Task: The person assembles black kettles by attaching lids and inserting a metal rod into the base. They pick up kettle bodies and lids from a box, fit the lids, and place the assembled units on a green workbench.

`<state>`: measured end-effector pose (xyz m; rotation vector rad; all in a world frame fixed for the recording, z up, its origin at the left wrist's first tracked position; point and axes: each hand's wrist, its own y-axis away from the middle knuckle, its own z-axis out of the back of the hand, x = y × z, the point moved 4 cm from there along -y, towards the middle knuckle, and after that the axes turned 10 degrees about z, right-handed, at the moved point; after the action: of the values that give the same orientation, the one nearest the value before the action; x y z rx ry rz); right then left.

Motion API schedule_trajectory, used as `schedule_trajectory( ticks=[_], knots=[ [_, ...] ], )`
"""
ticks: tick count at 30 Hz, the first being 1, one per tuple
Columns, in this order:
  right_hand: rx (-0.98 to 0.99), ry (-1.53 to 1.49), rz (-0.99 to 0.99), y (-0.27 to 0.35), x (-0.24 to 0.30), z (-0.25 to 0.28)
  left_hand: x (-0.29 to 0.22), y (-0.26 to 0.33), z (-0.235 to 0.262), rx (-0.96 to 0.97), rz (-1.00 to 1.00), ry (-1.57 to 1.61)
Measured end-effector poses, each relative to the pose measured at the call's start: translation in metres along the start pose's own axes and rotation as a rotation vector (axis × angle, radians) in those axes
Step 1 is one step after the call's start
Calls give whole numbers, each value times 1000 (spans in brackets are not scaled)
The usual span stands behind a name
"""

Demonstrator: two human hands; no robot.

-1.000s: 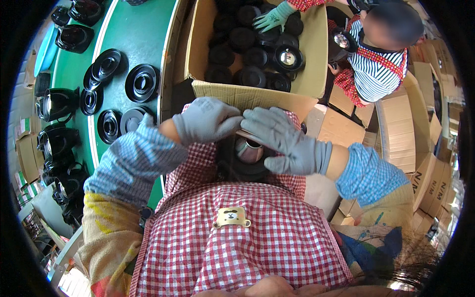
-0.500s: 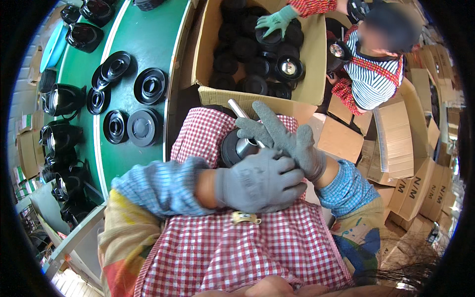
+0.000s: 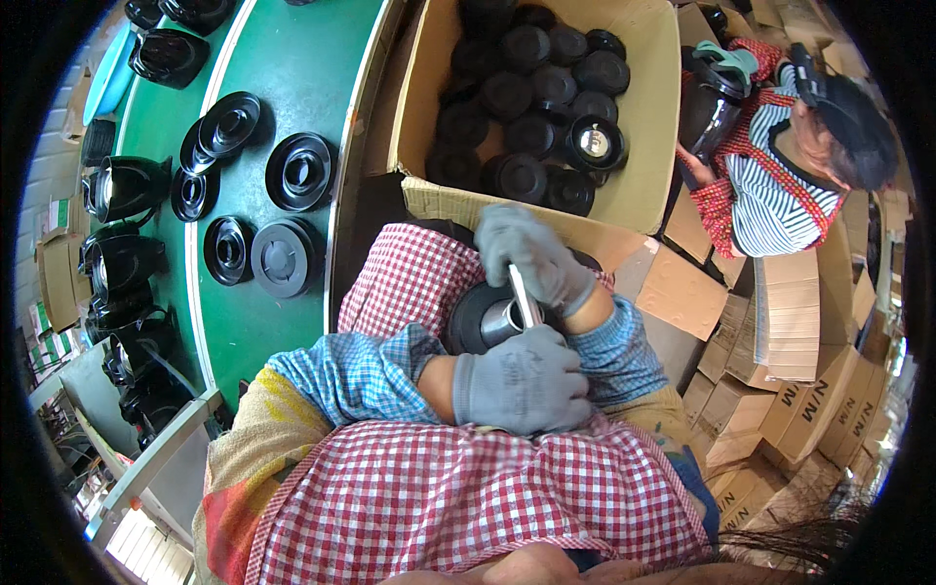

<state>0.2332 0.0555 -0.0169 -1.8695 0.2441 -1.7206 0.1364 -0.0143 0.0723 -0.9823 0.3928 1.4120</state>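
Observation:
On my lap rests a black round lid-like part (image 3: 468, 314) with a silver metal cylinder (image 3: 500, 320) at its middle. A slim silver metal rod (image 3: 525, 295) slants beside the cylinder, running between my two grey-gloved hands. My right hand (image 3: 531, 255) is closed around the rod's far end. Nearer to me, my left hand (image 3: 522, 382) is curled closed at the rod's near end, its fingertips hidden beneath. The far side of the black part is covered by my right hand and forearm.
Ahead stands an open cardboard box (image 3: 414, 117) with several black round parts. Left, a green conveyor belt (image 3: 268, 341) carries black lids (image 3: 300, 171) and glossy black housings (image 3: 132, 190). A co-worker (image 3: 780, 190) holds a black housing at right, near stacked cartons (image 3: 814, 409).
My right hand, formerly spread open, has closed on the rod, which has swung to a different slant. The co-worker's gloved hand has left the box, and the view has shifted slightly.

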Motion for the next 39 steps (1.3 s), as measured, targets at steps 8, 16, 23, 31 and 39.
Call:
schedule_trajectory(
  ticks=[8,16,23,31,39],
  knots=[
    [21,886,-345,64,101,20,45,50,58,-146,-138,883],
    [-271,636,-282,60,57,66,39,96,113,-549,399,273],
    [-937,-161,-630,124,63,46,-6,155,30,289,-71,-600],
    [-1058,-193,-603,152,66,17,17,143,59,424,351,-906],
    [-1059,1,-626,161,63,29,51,224,260,-1013,801,585]
  ],
)
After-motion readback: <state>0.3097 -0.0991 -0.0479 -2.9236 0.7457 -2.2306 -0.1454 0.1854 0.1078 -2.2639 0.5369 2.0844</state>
